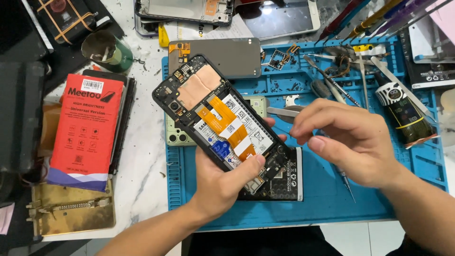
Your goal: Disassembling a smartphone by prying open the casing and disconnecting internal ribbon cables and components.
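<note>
Orange flex cables cross the opened phone (220, 124) clamped by its edges in my left hand (226, 182) above the blue mat (327, 199), light, stiff, fragile inside, while my right hand (348, 140) beside it pinches tweezers (283, 112).

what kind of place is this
Most likely a phone repair bench: the left hand holds an opened black smartphone with orange flex cables over a blue silicone work mat, with metal tweezers by the right hand.

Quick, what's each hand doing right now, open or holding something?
Left hand: closed around the opened black smartphone with orange flex cables.
Right hand: fingers pinched on metal tweezers; tip hidden behind the phone.
</note>
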